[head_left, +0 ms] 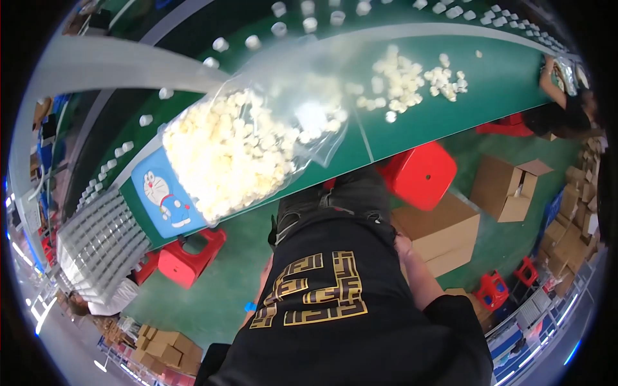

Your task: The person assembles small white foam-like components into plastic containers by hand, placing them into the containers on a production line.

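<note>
Both my arms hang down beside my body, away from the table. My right hand point(403, 246) is at my right hip, close to a cardboard box, its fingers hidden. Of my left arm, only a strip of skin point(265, 273) and a blue wristband point(250, 307) show beside my shirt; the left fingers are hidden. In front of me a large clear plastic bag point(238, 151) full of small off-white pieces lies on the green table point(341, 151). It partly covers a blue cartoon-printed mat or board point(166, 193). Loose off-white pieces point(399, 80) lie in piles right of the bag.
White cup-like pieces point(310, 25) stand in rows beyond the table's pale rail point(129, 64). Red stools point(421, 175) and cardboard boxes point(444, 231) stand beneath and behind the table. Stacked clear trays point(100, 248) are at the left end. Another person point(563, 106) works at the far right.
</note>
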### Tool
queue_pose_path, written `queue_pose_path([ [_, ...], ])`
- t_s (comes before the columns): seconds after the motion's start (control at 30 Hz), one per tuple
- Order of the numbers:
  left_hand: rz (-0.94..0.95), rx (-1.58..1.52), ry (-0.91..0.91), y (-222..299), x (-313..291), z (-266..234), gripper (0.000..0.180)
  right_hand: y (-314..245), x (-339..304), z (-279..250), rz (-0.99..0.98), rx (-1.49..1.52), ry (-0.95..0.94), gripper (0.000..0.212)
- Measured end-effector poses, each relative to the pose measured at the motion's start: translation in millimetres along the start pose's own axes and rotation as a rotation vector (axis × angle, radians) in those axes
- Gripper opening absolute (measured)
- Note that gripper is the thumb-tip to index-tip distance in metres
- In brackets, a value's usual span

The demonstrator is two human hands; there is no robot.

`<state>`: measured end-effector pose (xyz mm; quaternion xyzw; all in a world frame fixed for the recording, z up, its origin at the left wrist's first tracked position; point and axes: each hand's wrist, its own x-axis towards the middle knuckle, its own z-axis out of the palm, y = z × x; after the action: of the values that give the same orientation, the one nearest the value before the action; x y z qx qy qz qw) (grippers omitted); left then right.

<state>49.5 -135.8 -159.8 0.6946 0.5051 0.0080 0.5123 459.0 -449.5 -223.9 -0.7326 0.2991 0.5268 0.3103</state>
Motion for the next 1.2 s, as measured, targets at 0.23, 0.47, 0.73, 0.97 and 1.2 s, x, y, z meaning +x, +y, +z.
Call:
queue_pose_path([
  [0.23, -0.088, -0.166, -0.051, 125, 81, 113, 0.038, -65, 65, -61, 0.287, -0.009, -0.186, 0.018],
  [0.47, -0.241, -0.269, -0.032, 221, 119, 186, 0.038, -238, 75, -153, 0.192, -0.431, -0.282, 0.012],
  [0.73, -0.478, -0.535, -0.127, 267, 99, 224, 0.038, -257, 201, -344, 0.234, -1.079, -0.549, 0.013],
  [0.97, -0.733, -0.630, 0.075, 290, 110, 278, 0.038, -395, 128, -392, 0.194, -0.473, -0.704, 0.030],
  [1.2, -0.675, -0.380, 0.443, 187, 194, 331, 0.049, -418, 308, -343, 0.103, -1.199, -0.335, 0.019],
])
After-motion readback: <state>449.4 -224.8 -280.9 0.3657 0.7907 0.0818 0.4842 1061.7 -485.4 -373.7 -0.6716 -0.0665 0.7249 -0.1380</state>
